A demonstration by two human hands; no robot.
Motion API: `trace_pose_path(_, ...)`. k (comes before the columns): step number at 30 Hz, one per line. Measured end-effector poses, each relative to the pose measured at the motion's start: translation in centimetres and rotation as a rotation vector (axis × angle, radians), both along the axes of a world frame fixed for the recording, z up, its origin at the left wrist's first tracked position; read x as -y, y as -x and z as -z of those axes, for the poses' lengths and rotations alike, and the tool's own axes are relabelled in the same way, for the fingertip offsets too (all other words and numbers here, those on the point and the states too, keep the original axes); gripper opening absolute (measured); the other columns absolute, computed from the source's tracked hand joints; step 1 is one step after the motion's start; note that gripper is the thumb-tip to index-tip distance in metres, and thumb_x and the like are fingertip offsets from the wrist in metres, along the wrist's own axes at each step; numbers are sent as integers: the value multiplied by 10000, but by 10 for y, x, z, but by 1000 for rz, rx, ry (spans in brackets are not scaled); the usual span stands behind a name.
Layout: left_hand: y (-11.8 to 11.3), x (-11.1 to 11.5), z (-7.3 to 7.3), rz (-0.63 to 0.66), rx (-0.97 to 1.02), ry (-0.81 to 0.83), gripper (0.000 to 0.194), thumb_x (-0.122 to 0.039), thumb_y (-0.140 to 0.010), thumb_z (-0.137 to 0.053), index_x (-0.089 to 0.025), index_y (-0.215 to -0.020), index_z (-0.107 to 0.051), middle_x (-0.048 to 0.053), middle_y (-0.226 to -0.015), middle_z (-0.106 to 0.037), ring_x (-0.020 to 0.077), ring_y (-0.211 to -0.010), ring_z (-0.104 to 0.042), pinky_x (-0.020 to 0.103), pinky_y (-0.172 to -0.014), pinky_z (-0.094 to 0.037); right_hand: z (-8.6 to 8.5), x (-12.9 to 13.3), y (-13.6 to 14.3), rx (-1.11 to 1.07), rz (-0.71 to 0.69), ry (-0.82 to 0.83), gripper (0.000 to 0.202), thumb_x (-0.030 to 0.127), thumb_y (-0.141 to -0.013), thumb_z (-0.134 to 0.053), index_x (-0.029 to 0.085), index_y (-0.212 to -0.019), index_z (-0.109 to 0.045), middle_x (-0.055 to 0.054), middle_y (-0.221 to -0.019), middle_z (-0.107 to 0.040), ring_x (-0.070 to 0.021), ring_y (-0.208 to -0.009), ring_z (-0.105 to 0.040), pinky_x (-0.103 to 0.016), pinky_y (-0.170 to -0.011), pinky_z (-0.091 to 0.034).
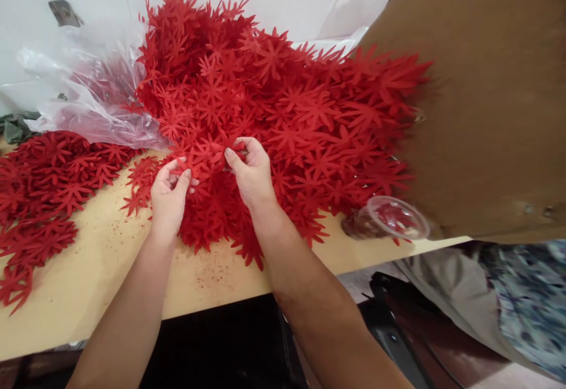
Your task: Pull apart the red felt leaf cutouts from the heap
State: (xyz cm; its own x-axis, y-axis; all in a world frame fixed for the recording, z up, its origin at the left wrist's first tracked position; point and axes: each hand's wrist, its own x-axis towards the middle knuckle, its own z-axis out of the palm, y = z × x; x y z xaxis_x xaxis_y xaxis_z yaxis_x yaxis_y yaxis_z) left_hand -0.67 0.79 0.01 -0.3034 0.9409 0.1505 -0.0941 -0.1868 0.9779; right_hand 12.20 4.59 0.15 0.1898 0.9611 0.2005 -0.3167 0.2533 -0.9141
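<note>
My left hand [171, 191] pinches the edge of a red artificial leaf [204, 156] between thumb and fingers. On the other side of that leaf, my right hand [252, 171] is closed in a pinch on it too. Both hands are just above the near side of a large heap of red artificial leaves [283, 100], many-pointed and piled on one another. Where the held leaf ends and the heap begins is hard to make out.
A second leaf pile [57, 177] lies at left on the pale table [212, 277]. Behind it is a clear plastic bag [106, 100]. A transparent plastic cup [384, 221] stands near the front edge, beside a big cardboard box [486, 100]. Patterned cloth [526, 294] shows at lower right.
</note>
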Motion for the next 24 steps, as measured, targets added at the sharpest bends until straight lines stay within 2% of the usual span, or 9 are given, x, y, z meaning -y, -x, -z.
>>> trace_pose_path(2,3,-3,3,-29,-78,-24,275,-274,-720,-616,-168,-972,-589,3,-724,-641,97,-650,-606,225,-622,-484,-1,2,2,17,-31,-28,408,474,-576,-706,215,-762,-452,60,-643,-466,-40,-522,-440,-181,-461,-372)
trace_pose_path(4,7,-4,5,-104,-209,-83,303,-288,-742,-598,-167,-1020,-591,57,-948,-652,127,-840,-616,283,-788,-495,-2,5,5,40,-67,-38,411,525,-593,-680,206,-716,-451,70,-573,-450,-35,-486,-407,-182,-444,-333)
trace_pose_path(8,19,-3,5,-330,-524,-244,369,-291,-750,-601,-177,-1102,-593,96,-1242,-525,180,-1183,-468,368,-1065,-327,-4,8,7,51,-100,-38,429,547,-604,-663,196,-636,-418,81,-531,-377,-27,-482,-340,-187,-465,-302)
trace_pose_path(10,20,0,2,-337,-563,-311,354,-312,-761,-596,-194,-1095,-605,80,-1256,-520,179,-1218,-438,374,-1100,-278,-5,9,7,71,-115,-54,440,544,-597,-669,192,-612,-405,80,-542,-357,-27,-502,-325,-191,-491,-303)
trace_pose_path(12,16,4,0,-186,-475,-323,351,-356,-777,-580,-209,-1094,-605,66,-1207,-565,166,-1154,-500,365,-1062,-339,-6,11,7,124,-172,-75,435,542,-592,-674,186,-614,-424,72,-567,-384,-33,-534,-345,-196,-521,-321)
trace_pose_path(14,8,6,-1,34,-322,-264,344,-385,-771,-586,-204,-1061,-617,61,-1106,-629,151,-1034,-578,339,-977,-426,-8,14,8,180,-266,-90,428,548,-592,-673,183,-633,-453,63,-593,-422,-43,-561,-379,-204,-548,-345)
trace_pose_path(16,0,6,0,155,-185,-196,297,-377,-749,-615,-189,-977,-642,48,-994,-675,135,-922,-621,309,-905,-471,-10,15,9,189,-352,-107,448,588,-600,-643,183,-634,-454,60,-591,-415,-46,-558,-382,-209,-549,-351)
trace_pose_path(20,-6,1,2,113,53,-173,195,-305,-709,-657,-177,-855,-651,12,-863,-708,113,-828,-643,284,-868,-489,-9,15,11,189,-408,-135,481,641,-649,-559,185,-602,-412,72,-554,-333,-35,-513,-308,-207,-512,-310)
trace_pose_path(24,-3,0,0,71,235,-117,165,-261,-664,-686,-179,-800,-640,-10,-792,-704,89,-720,-639,258,-793,-509,-8,13,9,212,-422,-74,431,564,-603,-658,178,-674,-479,68,-589,-427,-31,-521,-356,-197,-505,-320)
